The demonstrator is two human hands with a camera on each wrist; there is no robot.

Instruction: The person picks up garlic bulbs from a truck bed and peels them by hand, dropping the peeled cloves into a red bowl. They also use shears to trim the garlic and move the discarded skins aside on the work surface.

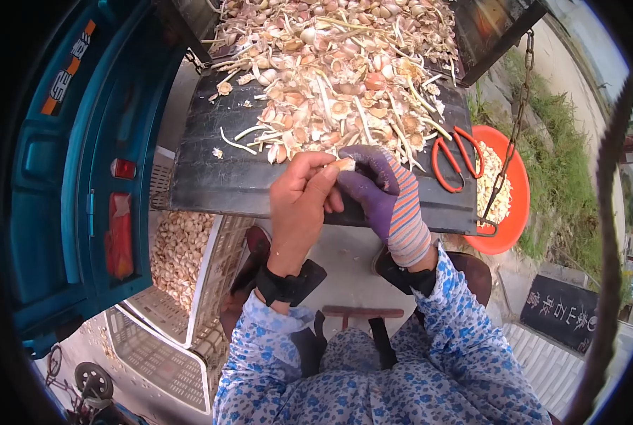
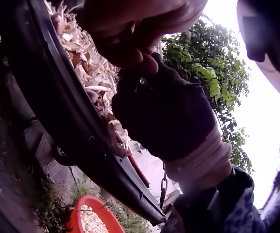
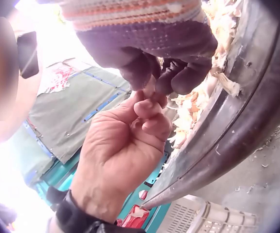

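Outdoors, a black tailgate [image 1: 238,180] serves as the bench, heaped with garlic skins [image 1: 331,85].
At its near edge the bare left hand [image 1: 299,205] and gloved right hand [image 1: 386,198] together pinch one garlic clove [image 1: 343,164]. Red scissors [image 1: 435,164] lie right; a chain [image 1: 515,120] crosses the orange basin [image 1: 522,191]; a white crate [image 1: 206,269] stands below left.

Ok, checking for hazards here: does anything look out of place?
Mildly: the scissors lie close to the tailgate's right edge, above the basin. Only the right hand is gloved; the bare left hand pinches the same clove.
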